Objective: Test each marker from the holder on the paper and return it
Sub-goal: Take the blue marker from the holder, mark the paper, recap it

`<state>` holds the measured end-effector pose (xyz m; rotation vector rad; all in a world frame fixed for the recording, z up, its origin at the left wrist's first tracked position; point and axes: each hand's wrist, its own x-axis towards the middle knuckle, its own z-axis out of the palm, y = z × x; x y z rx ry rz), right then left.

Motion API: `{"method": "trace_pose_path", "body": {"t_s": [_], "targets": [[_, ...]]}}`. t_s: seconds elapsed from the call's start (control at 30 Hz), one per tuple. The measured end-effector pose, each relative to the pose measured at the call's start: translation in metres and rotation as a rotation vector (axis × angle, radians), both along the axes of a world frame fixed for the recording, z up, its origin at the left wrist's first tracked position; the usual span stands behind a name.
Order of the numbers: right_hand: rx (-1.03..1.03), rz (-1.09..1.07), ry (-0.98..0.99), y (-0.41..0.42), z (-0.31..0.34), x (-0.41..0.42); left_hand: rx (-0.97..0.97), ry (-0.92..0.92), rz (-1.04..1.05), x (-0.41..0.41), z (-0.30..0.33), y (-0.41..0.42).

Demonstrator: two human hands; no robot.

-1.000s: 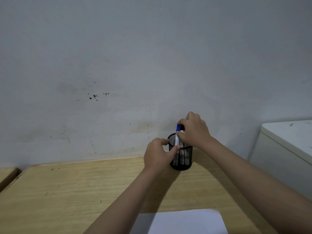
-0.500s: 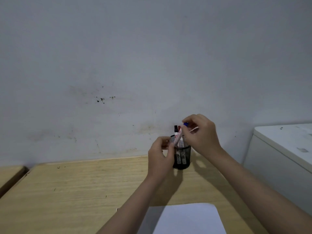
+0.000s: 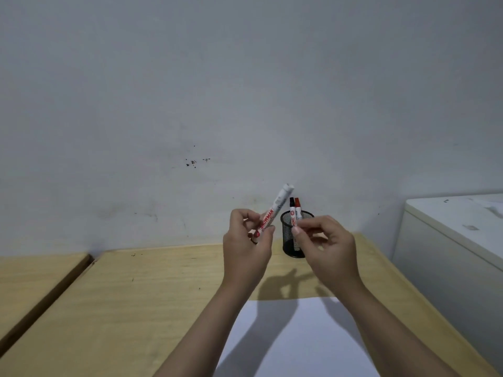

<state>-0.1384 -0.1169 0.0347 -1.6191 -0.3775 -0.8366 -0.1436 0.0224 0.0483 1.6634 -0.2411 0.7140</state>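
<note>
We count three markers: one white marker (image 3: pixel 275 210) tilted in our left hand (image 3: pixel 246 247), two upright in the mesh holder (image 3: pixel 292 235) by the wall. Our right hand (image 3: pixel 328 247) pinches, contents unclear. One paper (image 3: pixel 299 338) lies at the desk's (image 3: pixel 136 308) near edge.

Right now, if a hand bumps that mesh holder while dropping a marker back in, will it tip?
Possibly. The holder is tall, narrow open mesh, so probably light. Only two markers stand in it, adding little weight. It may also slide on the smooth table.
</note>
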Motion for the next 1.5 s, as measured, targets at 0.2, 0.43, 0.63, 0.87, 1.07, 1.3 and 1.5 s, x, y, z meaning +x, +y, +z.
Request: {"method": "trace_pose_path", "body": {"t_s": [0.2, 0.43, 0.63, 0.87, 1.07, 1.3, 1.5], "targets": [[0.08, 0.054, 0.163, 0.019, 0.022, -0.008, 0.221, -0.052, -0.02, -0.024, 0.005, 0.011], [0.232, 0.074, 0.194, 0.023, 0.027, -0.017, 0.311, -0.027, 0.058, -0.035, -0.007, 0.033], [0.48, 0.198, 0.326, 0.025, 0.028, -0.019, 0.302, -0.02, 0.07, -0.041, -0.017, 0.036], [0.184, 0.245, 0.39, 0.037, 0.009, -0.021, 0.21, 0.046, 0.001, -0.046, -0.015, 0.031], [0.171, 0.314, 0.369, 0.038, 0.001, -0.016, -0.042, 0.285, -0.261, -0.039, -0.018, 0.042], [0.372, 0.352, 0.341, 0.022, 0.003, -0.004, -0.15, 0.367, -0.236, -0.033, -0.036, 0.064], [0.328, 0.304, 0.388, 0.022, -0.018, -0.003, 0.049, 0.489, 0.003, -0.005, -0.05, 0.084]]}}
